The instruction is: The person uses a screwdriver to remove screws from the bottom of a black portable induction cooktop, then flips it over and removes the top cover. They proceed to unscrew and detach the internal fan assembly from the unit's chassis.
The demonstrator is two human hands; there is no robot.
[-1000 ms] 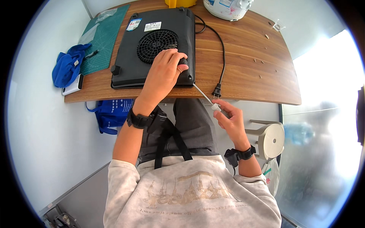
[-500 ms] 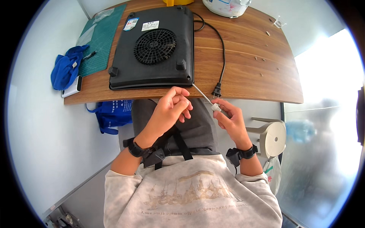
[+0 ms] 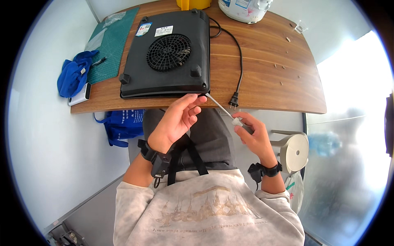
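Your left hand is shifting upward, fingers half-curled, seemingly empty; your right hand's fingers are wrapping the screwdriver — black appliance is looking rigid, heavyish; grip opposite sides.

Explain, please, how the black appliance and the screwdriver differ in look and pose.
The black appliance is broad; the screwdriver is slim, with a grey shaft. The appliance lies grille-side up on the table; the screwdriver slants, held in the right grip. They appear to meet at the appliance's near right corner.
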